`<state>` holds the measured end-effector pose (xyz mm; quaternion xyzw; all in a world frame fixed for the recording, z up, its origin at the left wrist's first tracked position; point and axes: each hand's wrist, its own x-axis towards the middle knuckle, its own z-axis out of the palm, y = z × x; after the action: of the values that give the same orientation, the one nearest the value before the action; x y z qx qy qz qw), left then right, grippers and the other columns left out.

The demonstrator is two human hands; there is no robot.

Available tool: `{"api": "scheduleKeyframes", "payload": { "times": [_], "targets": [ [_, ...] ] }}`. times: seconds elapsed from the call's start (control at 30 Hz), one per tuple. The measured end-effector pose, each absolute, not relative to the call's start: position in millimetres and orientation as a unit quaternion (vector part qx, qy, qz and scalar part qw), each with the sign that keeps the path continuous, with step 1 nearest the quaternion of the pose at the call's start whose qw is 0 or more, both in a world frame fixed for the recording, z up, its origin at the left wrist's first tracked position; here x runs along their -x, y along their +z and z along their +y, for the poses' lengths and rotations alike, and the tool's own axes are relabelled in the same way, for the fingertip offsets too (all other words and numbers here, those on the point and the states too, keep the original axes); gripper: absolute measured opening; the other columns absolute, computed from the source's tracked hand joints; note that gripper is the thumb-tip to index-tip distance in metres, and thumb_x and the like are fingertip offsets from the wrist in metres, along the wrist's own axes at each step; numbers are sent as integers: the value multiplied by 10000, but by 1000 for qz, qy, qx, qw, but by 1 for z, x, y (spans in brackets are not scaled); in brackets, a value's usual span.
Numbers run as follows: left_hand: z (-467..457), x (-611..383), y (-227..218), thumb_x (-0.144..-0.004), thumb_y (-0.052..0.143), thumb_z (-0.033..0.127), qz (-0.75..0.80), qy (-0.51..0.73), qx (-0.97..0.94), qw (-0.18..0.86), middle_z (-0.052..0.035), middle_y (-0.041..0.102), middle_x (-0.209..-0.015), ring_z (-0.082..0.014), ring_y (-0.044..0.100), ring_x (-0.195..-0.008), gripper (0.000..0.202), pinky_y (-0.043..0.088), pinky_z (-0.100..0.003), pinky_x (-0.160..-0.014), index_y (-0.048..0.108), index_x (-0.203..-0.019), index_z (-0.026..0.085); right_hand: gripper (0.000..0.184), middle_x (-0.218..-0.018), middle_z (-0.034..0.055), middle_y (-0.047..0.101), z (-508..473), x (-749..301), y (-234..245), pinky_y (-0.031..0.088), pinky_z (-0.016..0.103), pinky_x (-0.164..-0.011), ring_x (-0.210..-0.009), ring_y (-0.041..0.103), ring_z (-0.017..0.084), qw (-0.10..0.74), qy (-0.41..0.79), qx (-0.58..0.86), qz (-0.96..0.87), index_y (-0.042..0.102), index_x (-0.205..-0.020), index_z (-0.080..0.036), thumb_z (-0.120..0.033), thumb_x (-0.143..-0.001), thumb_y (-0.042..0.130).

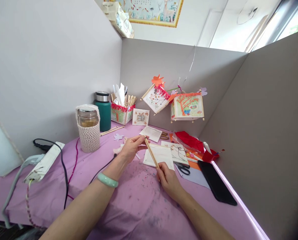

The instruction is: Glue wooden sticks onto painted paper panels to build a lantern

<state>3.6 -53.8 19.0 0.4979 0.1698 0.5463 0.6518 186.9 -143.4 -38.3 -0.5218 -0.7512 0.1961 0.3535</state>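
Observation:
Both my hands hold one thin wooden stick [151,152] above the purple tablecloth [139,206]. My left hand [132,147], with a green bangle on the wrist, pinches the stick's far end. My right hand [168,180] pinches its near end. Under the stick lies a white paper square [161,156] with the stick along its left edge. A second paper square with a drawing [177,151] lies just right of it.
Black scissors [183,168] and a black phone [216,182] lie to the right. A crochet-covered jar [88,128], a green flask [103,110] and a box of sticks [121,111] stand at the back left. A power strip [45,161] lies left. Two paper lanterns [187,106] hang behind.

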Motion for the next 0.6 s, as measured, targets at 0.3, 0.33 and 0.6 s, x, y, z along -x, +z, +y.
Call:
{"api": "scheduleKeyframes", "payload": {
  "times": [0.3,0.33,0.6],
  "targets": [
    [-61,-8,21,-815,593,348,108,506,-503,692,-60,627,-811,-156,595,-786,243,488,-325,-759,660,-867,121,304,-617,4,569,-144,-186,-38,365,261,-571,-598,537,166,359,185,511,-759,553,-1079,-194,-356,-935,340],
    [-61,-9,21,-821,585,345,103,508,-500,694,-60,626,-808,-159,595,-790,243,489,-329,-758,658,-885,123,327,-625,10,580,-144,-187,-37,371,264,-572,-607,548,171,364,176,513,-757,556,-1112,-194,-357,-937,333],
    [-64,-8,24,-802,604,332,133,520,-518,666,-119,646,-966,-209,596,-921,306,495,-365,-795,652,-1023,126,339,-819,73,685,-144,-187,-37,403,272,-609,-641,607,174,413,17,554,-723,600,-1060,-158,-324,-936,331]
  ]
}}
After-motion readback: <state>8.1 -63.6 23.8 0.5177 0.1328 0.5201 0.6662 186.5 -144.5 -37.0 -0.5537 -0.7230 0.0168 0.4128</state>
